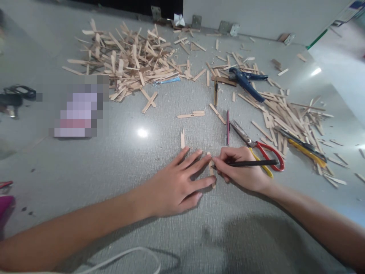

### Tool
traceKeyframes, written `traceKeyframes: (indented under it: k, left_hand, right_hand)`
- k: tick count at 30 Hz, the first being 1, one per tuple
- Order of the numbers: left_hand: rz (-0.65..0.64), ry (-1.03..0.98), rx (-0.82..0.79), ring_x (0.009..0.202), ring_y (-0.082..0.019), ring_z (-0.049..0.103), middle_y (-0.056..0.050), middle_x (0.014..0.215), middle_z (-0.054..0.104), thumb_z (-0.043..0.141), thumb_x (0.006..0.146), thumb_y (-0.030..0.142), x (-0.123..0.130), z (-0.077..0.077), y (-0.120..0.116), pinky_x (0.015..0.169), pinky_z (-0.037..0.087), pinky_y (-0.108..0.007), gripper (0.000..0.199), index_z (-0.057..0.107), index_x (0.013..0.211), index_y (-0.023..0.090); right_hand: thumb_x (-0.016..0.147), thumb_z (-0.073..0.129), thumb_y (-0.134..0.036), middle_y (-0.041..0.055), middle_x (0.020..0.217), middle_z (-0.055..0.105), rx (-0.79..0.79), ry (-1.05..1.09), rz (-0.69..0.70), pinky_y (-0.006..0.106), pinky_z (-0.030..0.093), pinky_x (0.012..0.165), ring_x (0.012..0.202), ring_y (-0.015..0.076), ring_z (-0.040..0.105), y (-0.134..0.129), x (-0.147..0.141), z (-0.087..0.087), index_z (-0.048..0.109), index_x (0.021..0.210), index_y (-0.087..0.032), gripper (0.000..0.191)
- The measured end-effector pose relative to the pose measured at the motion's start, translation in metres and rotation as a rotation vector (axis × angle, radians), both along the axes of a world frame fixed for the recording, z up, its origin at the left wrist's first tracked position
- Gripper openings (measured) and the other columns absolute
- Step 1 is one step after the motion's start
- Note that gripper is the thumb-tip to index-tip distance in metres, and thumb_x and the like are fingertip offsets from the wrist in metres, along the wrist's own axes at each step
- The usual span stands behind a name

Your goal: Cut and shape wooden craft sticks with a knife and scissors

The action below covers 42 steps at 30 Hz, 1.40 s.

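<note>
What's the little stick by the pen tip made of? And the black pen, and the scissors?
Little stick: looks like bare wood, pale tan and dull.
Black pen: probably smooth plastic, evenly dark, though painted metal is possible.
Scissors: greyish, shiny blades suggest metal; bright red and yellow handles suggest plastic or a rubbery coating.

No readable text, brand, number or sign.
The blue-and-white item (355,10) cut off at the upper right edge is too small and blurred for any print to be read. The object at the left of the table, mauve with a reddish band (75,123), is broken into coarse blocks that hide whatever is on it. No lettering can be made out on the black pen (253,163), the yellow-and-black cutter (306,149) or the dark blue tool (248,83) at this sharpness.
</note>
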<state>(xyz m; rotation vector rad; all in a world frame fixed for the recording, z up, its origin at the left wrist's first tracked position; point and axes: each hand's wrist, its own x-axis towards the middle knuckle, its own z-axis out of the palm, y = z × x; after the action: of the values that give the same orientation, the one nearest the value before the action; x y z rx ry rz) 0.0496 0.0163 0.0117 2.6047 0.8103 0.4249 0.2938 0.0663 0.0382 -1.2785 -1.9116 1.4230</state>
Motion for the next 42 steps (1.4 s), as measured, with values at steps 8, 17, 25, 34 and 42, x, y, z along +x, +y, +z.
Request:
traceKeyframes:
  k: [8, 17, 25, 34, 42]
  left_hand:
    - [-0.007, 0.018, 0.009, 0.160, -0.046, 0.037, -0.019, 0.169, 0.047, 0.059, 0.106, 0.030, 0.0002, -0.0004, 0.0003, 0.129, 0.028, -0.072, 0.043, 0.062, 0.149, 0.024]
    - [-0.009, 0.029, 0.009, 0.160, -0.045, 0.037, -0.018, 0.168, 0.048, 0.059, 0.107, 0.031, 0.0006, 0.0012, 0.0002, 0.129, 0.028, -0.071, 0.042, 0.062, 0.148, 0.025]
    - [-0.008, 0.011, 0.006, 0.159, -0.048, 0.038, -0.021, 0.168, 0.048, 0.058, 0.107, 0.031, 0.0000, -0.0002, 0.0003, 0.127, 0.029, -0.074, 0.041, 0.063, 0.148, 0.023]
    - [-0.015, 0.012, 0.014, 0.159, -0.050, 0.037, -0.023, 0.166, 0.048, 0.055, 0.108, 0.031, 0.0008, -0.0009, 0.0003, 0.126, 0.030, -0.076, 0.041, 0.062, 0.148, 0.022]
    - [-0.015, 0.005, 0.014, 0.159, -0.050, 0.038, -0.023, 0.167, 0.048, 0.057, 0.108, 0.031, 0.0002, -0.0013, -0.0002, 0.126, 0.030, -0.076, 0.041, 0.063, 0.147, 0.023]
  right_hand:
    - [0.096, 0.076, -0.059, -0.0038, 0.046, 0.058, -0.035, 0.025, -0.027, 0.023, 0.035, 0.043, 0.041, 0.0090, 0.048, -0.0004, -0.0013, -0.0022, 0.054, 0.064, -0.022, 0.054]
    - [0.096, 0.078, -0.056, -0.0042, 0.045, 0.057, -0.047, 0.020, -0.040, 0.022, 0.035, 0.043, 0.040, 0.0088, 0.049, -0.0010, -0.0008, -0.0023, 0.055, 0.064, -0.022, 0.052]
    - [0.097, 0.072, -0.061, -0.0029, 0.045, 0.057, -0.026, 0.013, -0.028, 0.022, 0.035, 0.043, 0.040, 0.0086, 0.049, -0.0005, -0.0015, -0.0004, 0.053, 0.062, -0.022, 0.056]
    - [0.099, 0.070, -0.052, -0.0023, 0.046, 0.058, 0.005, 0.005, -0.003, 0.021, 0.035, 0.043, 0.041, 0.0086, 0.049, -0.0002, -0.0010, -0.0015, 0.053, 0.061, -0.022, 0.052]
    - [0.100, 0.067, -0.036, -0.0028, 0.046, 0.058, 0.048, 0.010, 0.027, 0.021, 0.036, 0.044, 0.042, 0.0080, 0.048, 0.0006, 0.0013, -0.0033, 0.053, 0.059, -0.022, 0.045]
